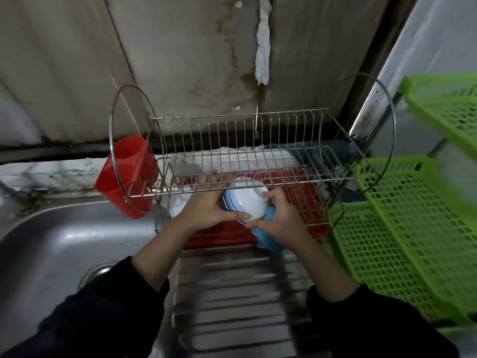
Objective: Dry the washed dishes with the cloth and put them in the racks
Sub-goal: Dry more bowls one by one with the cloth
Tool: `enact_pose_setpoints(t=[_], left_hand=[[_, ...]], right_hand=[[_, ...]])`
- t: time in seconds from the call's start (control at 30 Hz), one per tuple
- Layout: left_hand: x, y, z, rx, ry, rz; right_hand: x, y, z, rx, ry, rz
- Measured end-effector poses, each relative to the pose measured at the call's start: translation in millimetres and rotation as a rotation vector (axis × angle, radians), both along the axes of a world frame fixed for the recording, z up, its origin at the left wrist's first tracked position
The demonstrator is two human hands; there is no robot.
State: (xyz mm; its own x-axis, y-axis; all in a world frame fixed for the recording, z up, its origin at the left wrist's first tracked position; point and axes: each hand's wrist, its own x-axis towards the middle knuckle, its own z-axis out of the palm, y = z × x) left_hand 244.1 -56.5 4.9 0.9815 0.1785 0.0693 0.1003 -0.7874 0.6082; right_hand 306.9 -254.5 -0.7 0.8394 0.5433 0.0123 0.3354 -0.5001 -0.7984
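Two forearms in dark sleeves reach forward over a ribbed stainless steel drainboard (232, 293), with a stainless steel sink basin (51, 241) to the left. Past the drainboard, the left hand (209, 210) grips the rim of a white ceramic bowl with blue rim lines (247, 202), thumb on the near edge and fingers wrapped behind. The bowl is tipped on its side. The right hand (281, 218) curls around a light blue cloth (268, 236), pressing it against the bowl's right side. The bowl is held above a red plastic drip tray (307, 200), just under the front rail of a two-tier steel wire dish rack (240, 115). A red plastic cutlery holder (126, 174) hangs on the rack's left end. Green plastic lattice shelves (402, 228) stand to the right.
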Motion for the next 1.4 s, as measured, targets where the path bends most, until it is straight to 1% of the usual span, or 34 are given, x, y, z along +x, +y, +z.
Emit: enact_pose_setpoints(t=[0.1, 0.2, 0.27, 0.4, 0.6, 0.67, 0.73, 0.8, 0.93, 1.03, 1.13, 1.27, 1.33, 1.4], left_hand=[[5, -1, 8, 0.066, -0.004, 0.014], [13, -3, 9, 0.092, 0.031, 0.026], [14, -3, 8, 0.082, 0.076, 0.04], [15, -1, 6, 0.133, 0.053, 0.051], [16, 0, 10, 0.29, 0.081, -0.01], [16, 0, 12, 0.276, 0.114, -0.006], [15, 0, 14, 0.208, 0.151, 0.003], [15, 0, 14, 0.184, 0.133, 0.002], [13, -1, 13, 0.258, 0.12, -0.013], [14, 0, 15, 0.258, 0.089, -0.008], [11, -3, 15, 0.234, 0.089, 0.0], [11, -10, 15, 0.3, 0.164, 0.039], [13, -14, 17, 0.34, 0.203, 0.045], [14, -17, 20, 0.348, 0.231, 0.051]], right_hand=[[13, 5, 0, -0.042, -0.006, 0.026], [23, 10, -3, -0.078, 0.058, 0.037], [27, 12, -6, -0.059, 0.109, 0.041], [30, 13, -6, -0.056, 0.139, 0.041], [31, 17, -7, -0.035, 0.118, 0.037], [28, 17, -9, -0.007, 0.101, 0.016], [25, 15, -11, 0.029, 0.078, -0.01], [23, 13, -15, 0.082, 0.052, -0.032], [24, 13, -19, 0.122, 0.045, -0.04], [25, 15, -19, 0.109, 0.035, -0.053], [23, 13, -23, 0.166, -0.015, -0.071], [18, 10, -29, 0.231, -0.041, -0.107], [19, 10, -28, 0.215, -0.038, -0.11], [23, 11, -25, 0.191, 0.006, -0.092]])
